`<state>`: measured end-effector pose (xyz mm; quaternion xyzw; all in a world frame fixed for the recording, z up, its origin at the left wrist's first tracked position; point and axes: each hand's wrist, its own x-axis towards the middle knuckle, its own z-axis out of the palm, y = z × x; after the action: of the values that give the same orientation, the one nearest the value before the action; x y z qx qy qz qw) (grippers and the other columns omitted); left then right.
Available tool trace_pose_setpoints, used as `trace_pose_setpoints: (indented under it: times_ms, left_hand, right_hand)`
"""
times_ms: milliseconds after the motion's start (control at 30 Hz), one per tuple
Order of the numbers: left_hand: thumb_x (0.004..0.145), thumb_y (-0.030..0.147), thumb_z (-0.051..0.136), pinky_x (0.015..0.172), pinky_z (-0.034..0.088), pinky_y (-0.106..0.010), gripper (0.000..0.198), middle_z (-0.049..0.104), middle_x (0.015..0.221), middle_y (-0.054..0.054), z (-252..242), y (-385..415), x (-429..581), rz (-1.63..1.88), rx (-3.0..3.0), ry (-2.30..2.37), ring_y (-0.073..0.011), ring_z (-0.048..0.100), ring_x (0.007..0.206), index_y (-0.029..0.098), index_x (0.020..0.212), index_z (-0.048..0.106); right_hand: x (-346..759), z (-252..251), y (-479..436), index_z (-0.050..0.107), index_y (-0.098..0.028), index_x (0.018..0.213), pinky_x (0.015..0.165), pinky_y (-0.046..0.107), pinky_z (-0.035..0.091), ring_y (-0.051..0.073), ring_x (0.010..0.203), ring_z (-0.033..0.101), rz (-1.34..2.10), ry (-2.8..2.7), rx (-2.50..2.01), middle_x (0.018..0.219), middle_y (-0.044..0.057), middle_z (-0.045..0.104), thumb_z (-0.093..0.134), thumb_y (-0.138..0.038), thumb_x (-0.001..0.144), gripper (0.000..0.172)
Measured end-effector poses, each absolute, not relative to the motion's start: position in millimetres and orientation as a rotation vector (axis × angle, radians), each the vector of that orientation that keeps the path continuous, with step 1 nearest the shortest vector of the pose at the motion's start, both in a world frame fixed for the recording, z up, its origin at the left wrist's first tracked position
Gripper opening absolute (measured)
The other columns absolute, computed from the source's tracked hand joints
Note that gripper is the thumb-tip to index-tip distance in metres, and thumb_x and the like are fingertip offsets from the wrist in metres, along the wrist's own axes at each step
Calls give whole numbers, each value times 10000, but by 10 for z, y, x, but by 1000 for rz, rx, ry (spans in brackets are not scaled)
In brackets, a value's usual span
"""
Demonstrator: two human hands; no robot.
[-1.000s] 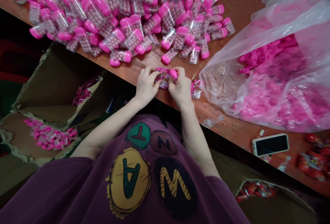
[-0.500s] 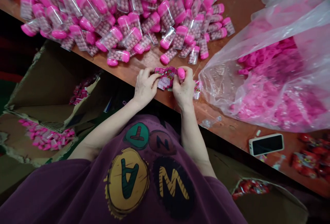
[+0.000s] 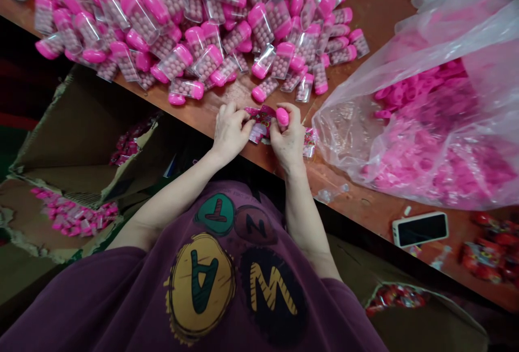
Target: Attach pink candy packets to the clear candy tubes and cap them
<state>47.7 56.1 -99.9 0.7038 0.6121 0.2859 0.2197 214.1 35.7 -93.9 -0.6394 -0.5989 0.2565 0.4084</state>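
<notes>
At the table's edge, my left hand [image 3: 231,131] is closed, with thumb and forefinger pinching the left side of some pink printed labels [image 3: 259,131]. My right hand [image 3: 291,138] wraps round a small candy container, whose glossy pink cap [image 3: 283,117] sticks up between thumb and fingers; its body is hidden in the grip. The right thumb is close to the labels' right side, but whether it touches them I cannot tell. More printed pieces [image 3: 310,142] lie just right of that hand. Beyond both hands is a heap of clear, pink-capped candy containers [image 3: 206,62] filled with pale pink balls.
A clear plastic bag [image 3: 348,125] of pink plastic parts takes up the table's right side. Nearer the edge lie a phone [image 3: 420,229] and red wrapped packets [image 3: 484,259]. Open cardboard boxes [image 3: 60,141] stand below on the left, and another box [image 3: 446,319] on the right.
My left hand has shifted slightly, its fingers more bent over the labels' left side. The pink cap in my right hand has tipped a little to the left.
</notes>
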Motion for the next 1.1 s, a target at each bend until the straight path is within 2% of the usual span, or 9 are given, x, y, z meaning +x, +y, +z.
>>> trace_pose_setpoints:
  times_ms: [133, 200, 333, 533, 633, 800, 933, 1100]
  left_hand:
    - [927, 265, 741, 1000, 511, -489, 185, 629, 985, -84, -1052, 572, 481, 834, 1906, 1692, -290, 605, 1051, 202, 795, 628]
    - [919, 290, 766, 999, 512, -479, 175, 633, 1012, -80, -1092, 583, 479, 867, 1864, 1683, -281, 621, 1053, 201, 870, 623]
    - [917, 340, 800, 982, 533, -442, 289, 644, 1121, -89, -1112, 577, 463, 980, 1806, 1673, -257, 638, 1072, 208, 1087, 607]
    - [981, 294, 698, 1033, 533, -408, 195, 673, 1177, -97, -813, 500, 449, 987, 1918, 1573, -262, 631, 1165, 209, 1156, 704]
    - [964, 201, 657, 1010, 539, -405, 124, 705, 1060, -74, -718, 507, 451, 932, 1925, 1463, -249, 650, 1100, 204, 1034, 760]
    - [864, 159, 735, 797, 537, -335, 132, 671, 819, -14, -752, 546, 412, 962, 1644, 1404, -174, 636, 797, 200, 741, 711]
    - [830, 171, 778, 744, 502, -306, 155, 668, 747, 4, -763, 544, 350, 954, 1468, 1441, -151, 625, 729, 188, 691, 714]
    - [897, 197, 744, 769, 486, -330, 196, 682, 768, -31, -775, 540, 278, 802, 1572, 1564, -173, 630, 747, 159, 705, 736]
  right_hand:
    - [2174, -1016, 383, 557, -260, 1248, 944, 426, 574, 209, 944, 683, 585, -1430, -1641, 1183, 60, 691, 569, -250, 934, 314]
    - [2196, -1033, 392, 553, -254, 1249, 961, 442, 574, 216, 973, 686, 552, -1393, -1639, 1178, 66, 684, 567, -247, 932, 317]
    - [2236, -976, 370, 559, -255, 1238, 975, 454, 578, 219, 1017, 684, 475, -1397, -1616, 1169, 66, 666, 560, -253, 941, 297]
    - [2236, -788, 321, 588, -262, 1269, 1058, 476, 564, 245, 1116, 683, 634, -1458, -1517, 1255, 73, 669, 583, -254, 933, 336]
    - [2200, -773, 343, 597, -264, 1277, 1071, 471, 568, 250, 1148, 680, 674, -1471, -1508, 1271, 71, 674, 598, -264, 925, 353]
    - [2105, -834, 380, 582, -261, 1292, 1018, 440, 589, 229, 1062, 702, 708, -1425, -1555, 1239, 59, 699, 584, -277, 936, 356]
    - [2062, -888, 381, 583, -259, 1273, 929, 404, 589, 207, 924, 707, 655, -1459, -1615, 1128, 42, 724, 554, -237, 937, 337]
    - [2141, -948, 381, 591, -236, 1247, 863, 386, 560, 208, 859, 694, 528, -1530, -1755, 1070, 45, 733, 530, -213, 933, 321]
